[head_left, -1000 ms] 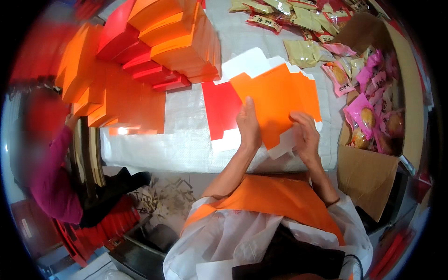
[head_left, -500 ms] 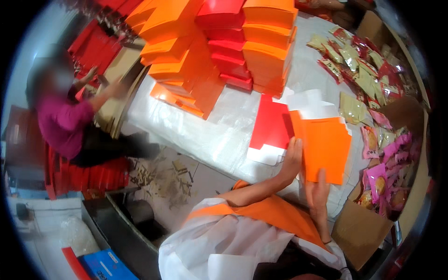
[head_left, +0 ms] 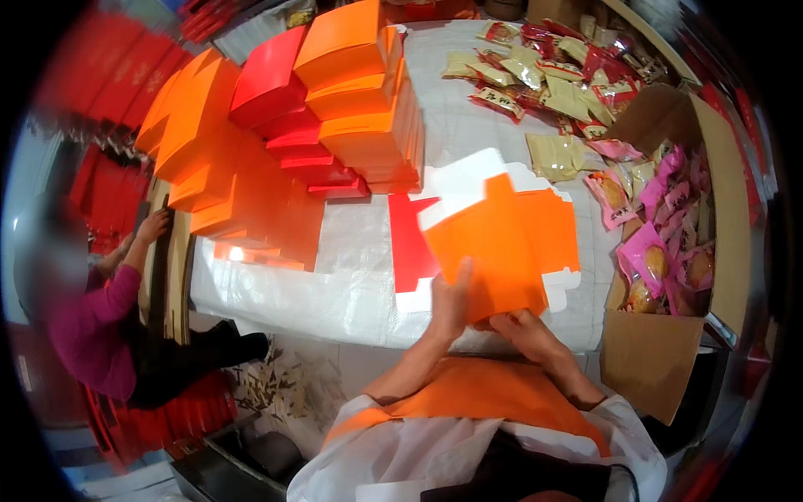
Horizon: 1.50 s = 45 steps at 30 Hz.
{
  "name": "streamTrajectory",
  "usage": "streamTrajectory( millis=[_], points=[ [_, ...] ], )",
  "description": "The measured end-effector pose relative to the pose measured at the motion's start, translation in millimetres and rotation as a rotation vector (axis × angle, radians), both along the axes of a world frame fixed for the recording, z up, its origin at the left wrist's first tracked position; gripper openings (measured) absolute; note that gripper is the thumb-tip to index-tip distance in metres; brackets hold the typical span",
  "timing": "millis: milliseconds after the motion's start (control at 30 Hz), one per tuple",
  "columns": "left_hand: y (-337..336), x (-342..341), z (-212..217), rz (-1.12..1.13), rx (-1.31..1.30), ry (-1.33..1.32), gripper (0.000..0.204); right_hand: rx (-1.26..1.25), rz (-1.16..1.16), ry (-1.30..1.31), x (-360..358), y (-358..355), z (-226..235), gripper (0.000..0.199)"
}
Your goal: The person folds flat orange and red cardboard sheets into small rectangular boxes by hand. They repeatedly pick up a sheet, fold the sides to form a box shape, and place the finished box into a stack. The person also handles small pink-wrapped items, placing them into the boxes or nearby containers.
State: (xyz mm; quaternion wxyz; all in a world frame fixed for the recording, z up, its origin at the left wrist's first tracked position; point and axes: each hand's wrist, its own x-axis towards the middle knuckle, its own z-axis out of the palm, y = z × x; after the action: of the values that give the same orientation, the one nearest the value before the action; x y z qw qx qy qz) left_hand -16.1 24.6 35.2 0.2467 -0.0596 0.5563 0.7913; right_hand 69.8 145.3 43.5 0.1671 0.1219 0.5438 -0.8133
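An orange paper box (head_left: 485, 259) with a white flap open at its far end is tilted up in front of me. My left hand (head_left: 452, 301) grips its left side, with the thumb lying on the orange face. At the near end, my right hand (head_left: 527, 332) is curled against the bottom edge; its fingertips are partly hidden by the box. Beneath and to the right lies a flat orange box blank (head_left: 554, 230) with white tabs. A flat red box blank (head_left: 410, 243) lies to the left, partly covered.
Stacks of orange boxes (head_left: 360, 117) and red boxes (head_left: 272, 79) stand at the back left. Wrapped snack packets (head_left: 552, 79) are spread at the far right, near an open cardboard carton (head_left: 652, 364) of pink packets. At the left, a person in a purple top (head_left: 104, 326) sits.
The orange box has been lifted and turned off the flat blanks, its white flap now pointing up. My right hand has moved to its near end. My view has swung right.
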Motion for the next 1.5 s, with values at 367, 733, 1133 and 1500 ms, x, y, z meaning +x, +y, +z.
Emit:
streamTrajectory(
  millis=[367, 733, 1133, 1500],
  points=[
    [-21, 40, 2, -0.306, -0.233, 0.418, 0.068, 0.871, -0.360, 0.629, -29, 42, 15, 0.031],
    [-25, 24, -28, -0.340, -0.265, 0.445, 0.041, 0.554, -0.101, 0.386, -21, 48, -12, 0.037],
    [-4, 29, -20, 0.150, 0.031, 0.337, 0.028, 0.162, -0.586, 0.399, -16, 10, -37, 0.025],
    [-5, 17, -19, -0.062, -0.251, 0.533, 0.018, 0.405, -0.434, 0.337, -15, 16, -28, 0.011]
  ],
)
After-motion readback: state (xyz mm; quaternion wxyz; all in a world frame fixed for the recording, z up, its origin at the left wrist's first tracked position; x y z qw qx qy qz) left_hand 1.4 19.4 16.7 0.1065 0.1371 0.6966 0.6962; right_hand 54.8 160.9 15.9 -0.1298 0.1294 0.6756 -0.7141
